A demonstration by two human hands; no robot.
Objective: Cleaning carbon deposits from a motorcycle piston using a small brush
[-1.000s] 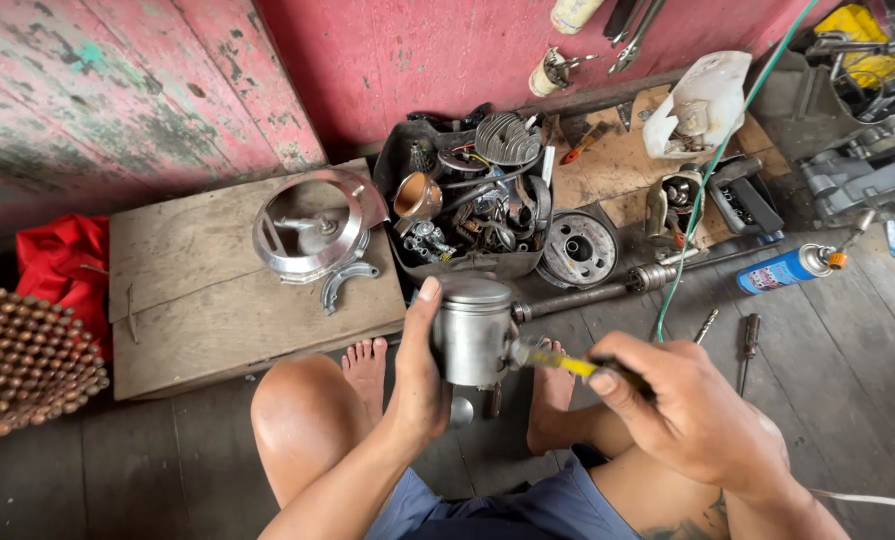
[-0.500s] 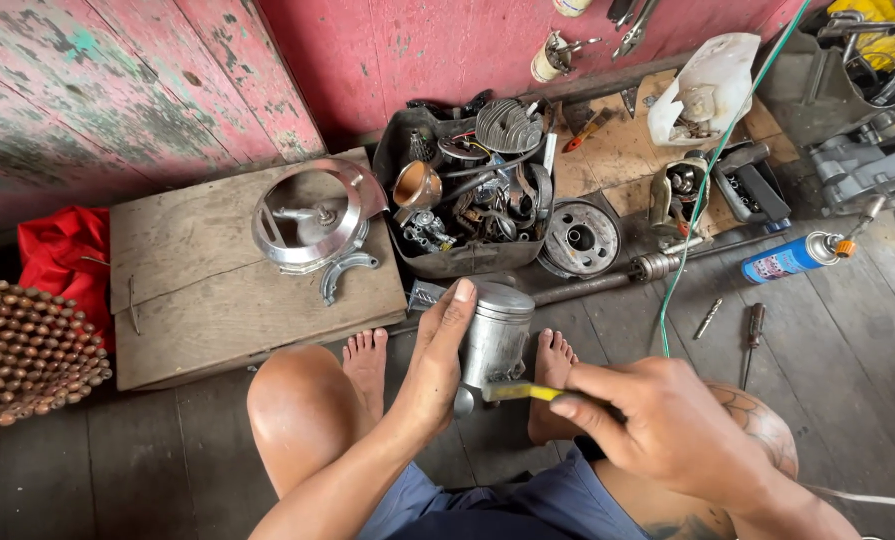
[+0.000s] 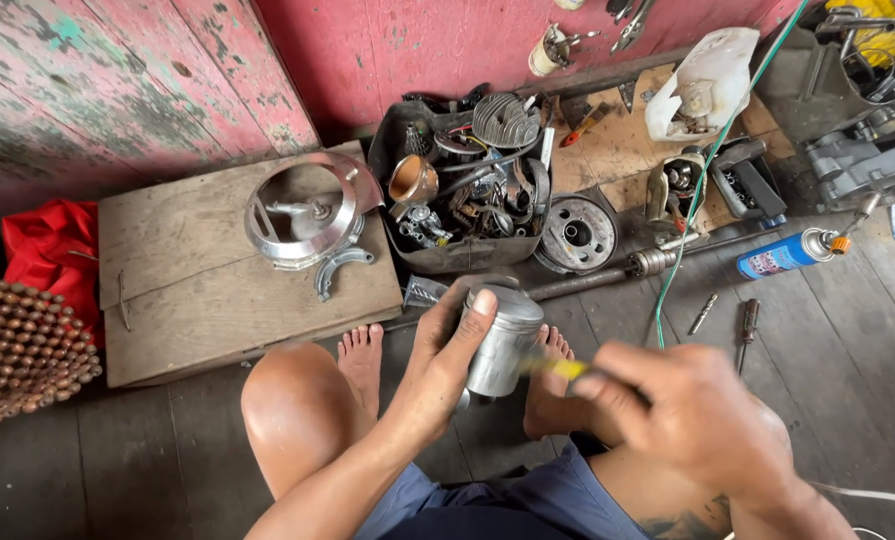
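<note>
Head view: my left hand [image 3: 437, 375] clasps the grey metal piston [image 3: 504, 342] upright between my knees. My right hand [image 3: 702, 425], blurred, clenches a yellow-handled tool [image 3: 557, 367] against its side; work looks unfinished. Behind the piston, a parts tub [image 3: 467, 190] and shaft [image 3: 607, 272] crowd the floor.

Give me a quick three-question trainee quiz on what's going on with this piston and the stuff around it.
1. True or false: the left hand grips the piston.
2. What colour is the tool handle in the right hand? A red, B yellow, C black.
3. What lies on the floor right of the green cable: the blue spray can or the round metal cover?

Key: 1 true. 2 B. 3 the blue spray can; the cover rests on the wooden board at left.
</note>
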